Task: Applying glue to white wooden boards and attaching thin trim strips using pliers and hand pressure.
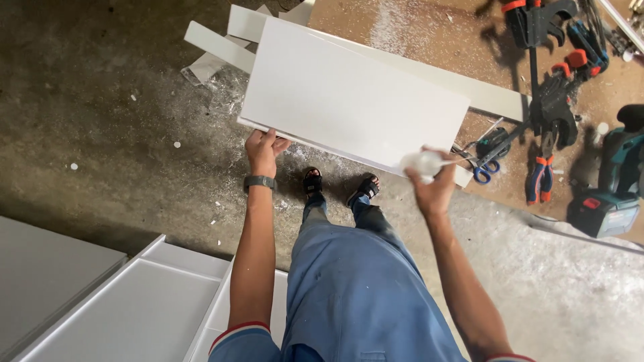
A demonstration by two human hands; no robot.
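Left hand: the left hand (260,151) is up at the near-left corner of the white panel (352,97), fingers curled over its edge and gripping it.
Right hand: the right hand (433,184) is closed around a small white bottle (421,163), its thin nozzle pointing right, just by the panel's near-right corner.
Panel: big, flat and white, it sits tilted across the edge of the brown workbench (429,33), its near edge hanging out over the concrete floor (100,100).
Behind it: more white strips (218,43) lie beneath and beyond the panel, one long strip running off to the right.
Bench: black-and-orange clamps (553,114), blue-handled scissors (483,171) and a teal power tool (614,194) lie well right of the bottle.
Below: white cabinet parts (134,302) rest on the floor at bottom left, and sandalled feet (339,188) stand under the panel's near edge.
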